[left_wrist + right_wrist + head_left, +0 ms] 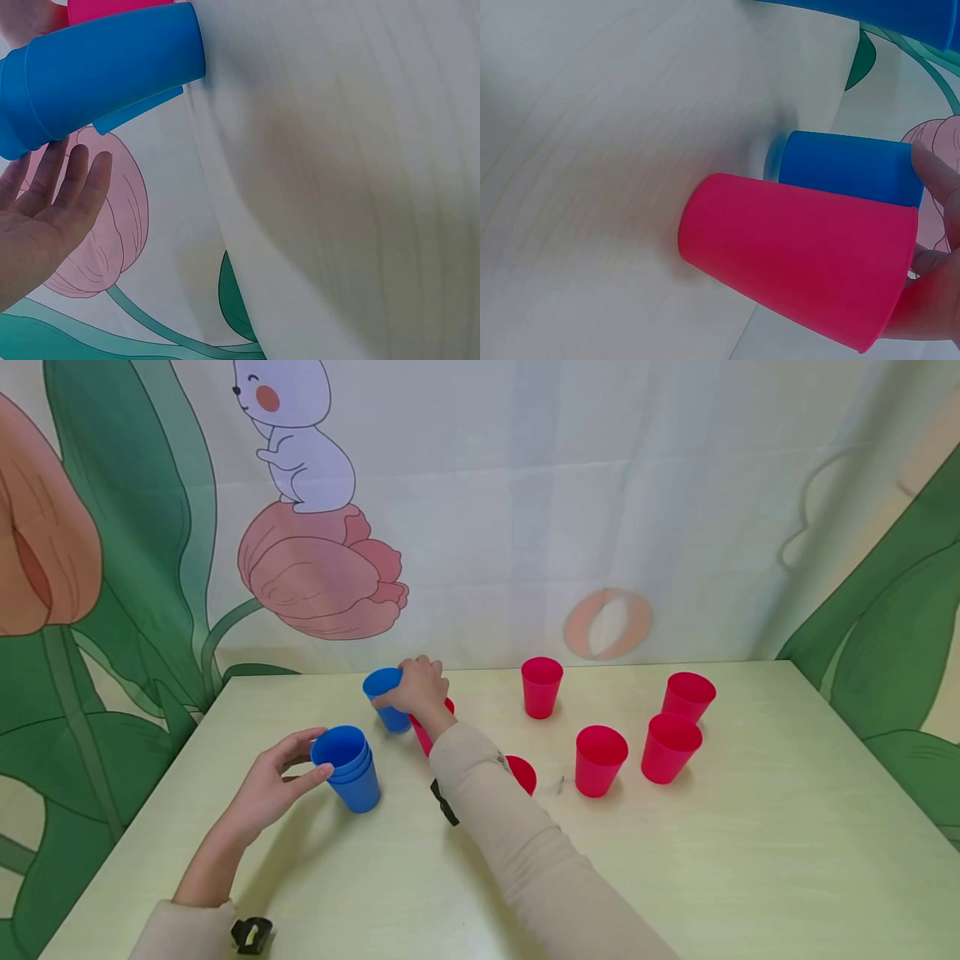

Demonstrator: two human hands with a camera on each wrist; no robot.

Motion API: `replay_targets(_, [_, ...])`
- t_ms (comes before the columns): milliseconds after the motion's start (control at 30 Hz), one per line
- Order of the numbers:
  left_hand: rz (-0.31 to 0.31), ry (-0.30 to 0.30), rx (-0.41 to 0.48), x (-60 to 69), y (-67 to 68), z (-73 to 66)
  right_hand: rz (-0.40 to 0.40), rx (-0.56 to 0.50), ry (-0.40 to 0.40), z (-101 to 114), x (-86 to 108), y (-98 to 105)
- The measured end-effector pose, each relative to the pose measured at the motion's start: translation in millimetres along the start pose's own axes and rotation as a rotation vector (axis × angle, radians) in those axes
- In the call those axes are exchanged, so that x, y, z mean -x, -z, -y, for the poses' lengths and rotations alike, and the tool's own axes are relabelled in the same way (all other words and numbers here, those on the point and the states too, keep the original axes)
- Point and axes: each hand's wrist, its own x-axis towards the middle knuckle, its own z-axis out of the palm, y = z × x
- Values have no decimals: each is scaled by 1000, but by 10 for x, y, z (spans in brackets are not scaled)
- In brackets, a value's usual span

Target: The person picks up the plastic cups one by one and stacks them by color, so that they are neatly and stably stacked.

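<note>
A nested stack of blue cups point(356, 781) stands upright at the left, its rims overlapping. My left hand point(262, 789) has the thumb on the near side of the upper rims and fingers at the far side; in the left wrist view the other fingers point(75, 176) spread beside the stack point(112, 67). Farther back, my right hand point(420, 689) grips a single blue cup point(392, 714) by its rim, thumb at the left. A red cup point(422, 735) stands close beside it, partly hidden by my right wrist; in the right wrist view this red cup point(795, 255) overlaps the blue cup point(847, 169).
Several red cups stand upright to the right, among them one at the back point(542, 689), one nearer point(600, 762) and two close together point(670, 750). Another red cup point(522, 772) is partly behind my right sleeve. A printed curtain point(465, 527) hangs behind the table point(750, 860).
</note>
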Motion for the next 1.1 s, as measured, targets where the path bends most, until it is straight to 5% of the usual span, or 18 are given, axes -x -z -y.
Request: replay_targets(1100, [6, 7, 20, -9, -20, 12, -51, -273, 117, 127, 231, 474])
